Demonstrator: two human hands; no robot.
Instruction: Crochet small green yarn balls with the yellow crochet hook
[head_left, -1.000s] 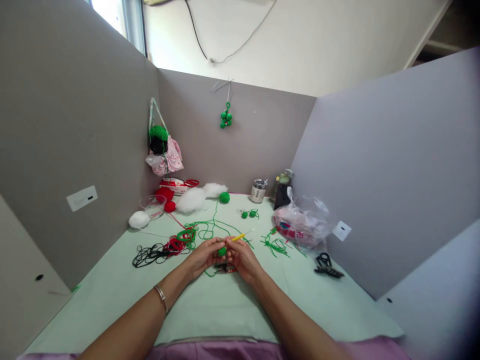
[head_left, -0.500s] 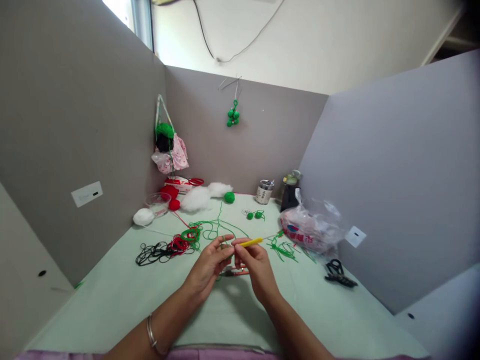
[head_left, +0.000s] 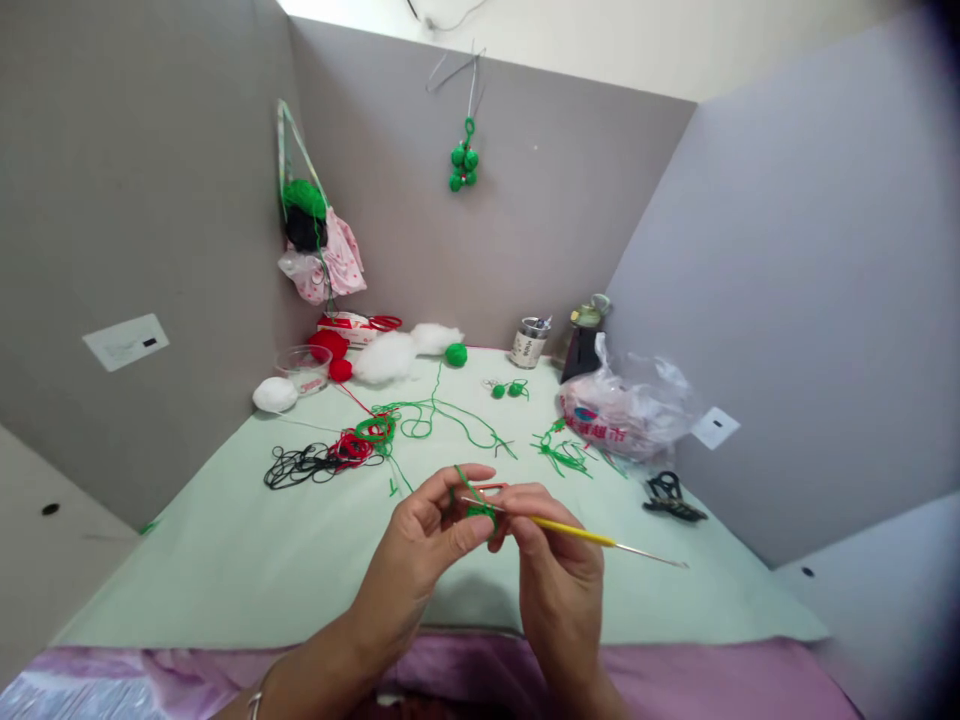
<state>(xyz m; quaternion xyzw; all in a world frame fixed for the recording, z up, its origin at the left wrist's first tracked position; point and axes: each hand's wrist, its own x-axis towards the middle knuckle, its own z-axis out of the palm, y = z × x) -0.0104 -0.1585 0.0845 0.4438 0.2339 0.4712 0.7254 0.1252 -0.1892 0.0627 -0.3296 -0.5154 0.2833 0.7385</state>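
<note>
Between my thumb and fingers, my left hand (head_left: 424, 540) pinches a small green crochet piece (head_left: 481, 513), and a strand of green yarn (head_left: 466, 480) runs over its raised index finger. My right hand (head_left: 559, 560) grips a crochet hook (head_left: 574, 529) with a yellow handle and metal ends. One metal tip lies at the green piece, while the other points out to the lower right. Part of an orange-handled tool (head_left: 491, 489) shows behind my fingers; the rest of it is hidden.
Black cord (head_left: 304, 466), red yarn (head_left: 356, 449) and loose green yarn (head_left: 431, 405) lie beyond my hands. Green scraps (head_left: 562, 455), a plastic bag (head_left: 630, 410) and a black claw clip (head_left: 671, 497) are on the right. White stuffing (head_left: 386, 357) and a can (head_left: 529, 343) stand along the back panel.
The view has tipped downward. My right hand has turned, so the hook now slants down to the right with its tip at the green piece. The left hand still holds the piece.
</note>
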